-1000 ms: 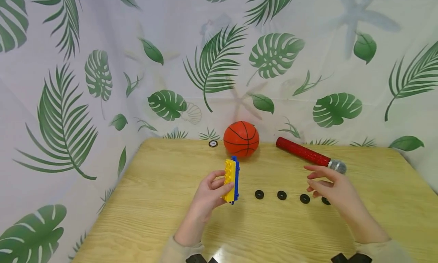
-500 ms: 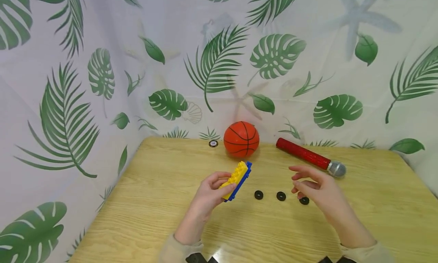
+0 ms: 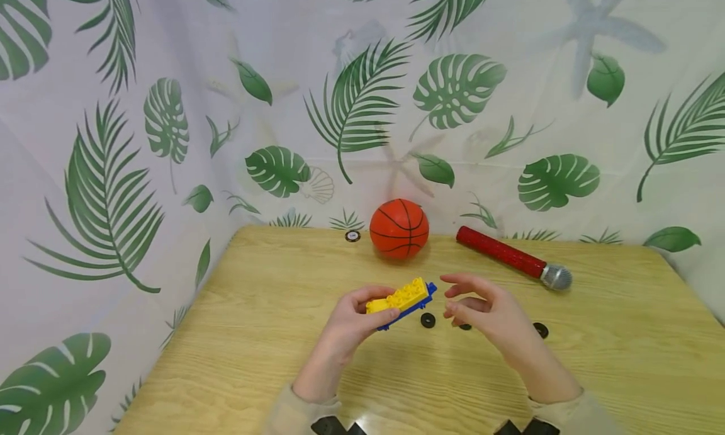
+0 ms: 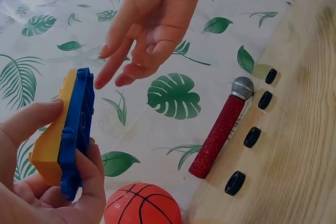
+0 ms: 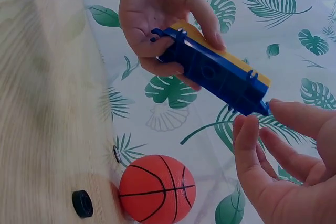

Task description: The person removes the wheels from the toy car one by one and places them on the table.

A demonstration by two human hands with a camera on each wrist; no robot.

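A toy brick car body (image 3: 403,299), yellow studded bricks on a blue wheelless chassis, is gripped by my left hand (image 3: 354,318) above the table. In the right wrist view its blue underside (image 5: 210,72) shows small clips along the edges. My right hand (image 3: 493,315) is just right of the car's far end, fingers relaxed and slightly bent, nothing between them. A gap shows between the right fingertips and the car in the left wrist view. Several small black toy wheels (image 4: 252,137) lie in a row on the table; the right hand partly covers the row in the head view.
A small orange basketball (image 3: 399,229) sits at the table's back, with a round black-and-white chip (image 3: 353,236) to its left. A red glittery microphone (image 3: 504,252) lies at the back right. A leaf-print cloth (image 3: 317,107) hangs behind the wooden table (image 3: 255,334).
My left hand has tilted the car body from upright to nearly level, its far end pointing right. My right hand has moved left, close to that end.
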